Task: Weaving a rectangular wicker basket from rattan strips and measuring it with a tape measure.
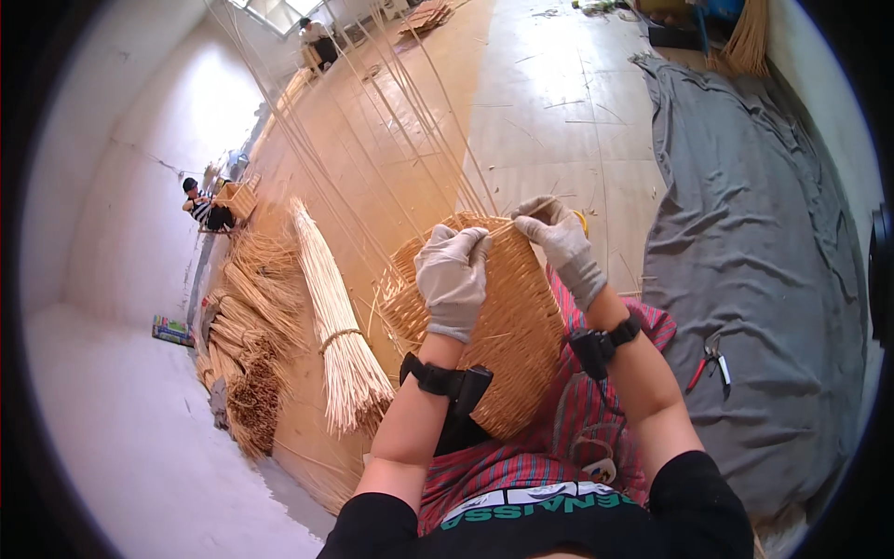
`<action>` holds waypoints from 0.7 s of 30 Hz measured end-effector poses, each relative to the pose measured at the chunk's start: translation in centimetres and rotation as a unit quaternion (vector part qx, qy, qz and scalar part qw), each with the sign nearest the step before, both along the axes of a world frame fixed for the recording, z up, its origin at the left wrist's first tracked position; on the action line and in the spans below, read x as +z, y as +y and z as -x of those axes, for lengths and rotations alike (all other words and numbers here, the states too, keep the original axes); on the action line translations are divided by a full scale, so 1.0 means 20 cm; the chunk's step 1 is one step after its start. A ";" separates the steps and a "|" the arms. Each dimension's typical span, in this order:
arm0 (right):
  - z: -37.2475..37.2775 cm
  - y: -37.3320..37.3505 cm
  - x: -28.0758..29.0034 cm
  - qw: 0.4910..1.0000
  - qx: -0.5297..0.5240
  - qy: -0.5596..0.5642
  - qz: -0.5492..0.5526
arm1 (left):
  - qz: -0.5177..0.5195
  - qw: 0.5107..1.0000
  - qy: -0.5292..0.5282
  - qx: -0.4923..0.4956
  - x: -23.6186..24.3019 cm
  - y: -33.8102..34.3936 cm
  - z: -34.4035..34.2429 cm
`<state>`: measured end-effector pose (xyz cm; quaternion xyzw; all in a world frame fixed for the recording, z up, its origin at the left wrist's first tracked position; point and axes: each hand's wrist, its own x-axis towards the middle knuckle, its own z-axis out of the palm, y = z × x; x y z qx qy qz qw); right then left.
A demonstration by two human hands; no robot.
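A half-woven wicker basket [517, 345] rests tilted on my lap, with long upright stakes [410, 121] rising from its far side. My left hand [453, 279], in a pale work glove, is closed at the basket's top edge, fingertips pinched together. To its right my right hand [562, 244], gloved too, pinches at the same edge near the corner. A thin weaving strand [501, 223] runs along the edge between the two hands. The fingertips partly hide what they grip. Both wrists wear black strapped devices.
To the left lies a tied bundle of pale wicker rods [337, 326], beside heaps of darker rods [247, 345] along the wall. Red-handled pruning shears [711, 366] lie on a grey cloth [745, 279] at right. Two people [207, 205] sit working farther off.
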<state>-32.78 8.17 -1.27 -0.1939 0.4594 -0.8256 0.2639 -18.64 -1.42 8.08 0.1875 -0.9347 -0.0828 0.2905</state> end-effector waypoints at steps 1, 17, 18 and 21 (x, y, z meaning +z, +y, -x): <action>-0.01 0.00 0.01 1.000 0.001 -0.015 0.002 | -0.009 1.000 0.023 -0.001 -0.02 -0.03 0.00; -0.12 -0.08 0.36 0.972 -0.070 0.197 0.111 | 0.077 0.997 -0.002 0.028 0.02 0.00 0.03; -0.17 -0.12 0.32 0.981 -0.032 0.171 0.085 | 0.071 0.997 -0.001 0.021 0.01 0.02 0.04; -0.15 -0.21 0.29 0.990 0.011 0.097 0.099 | 0.114 0.991 -0.061 0.030 0.00 0.00 0.05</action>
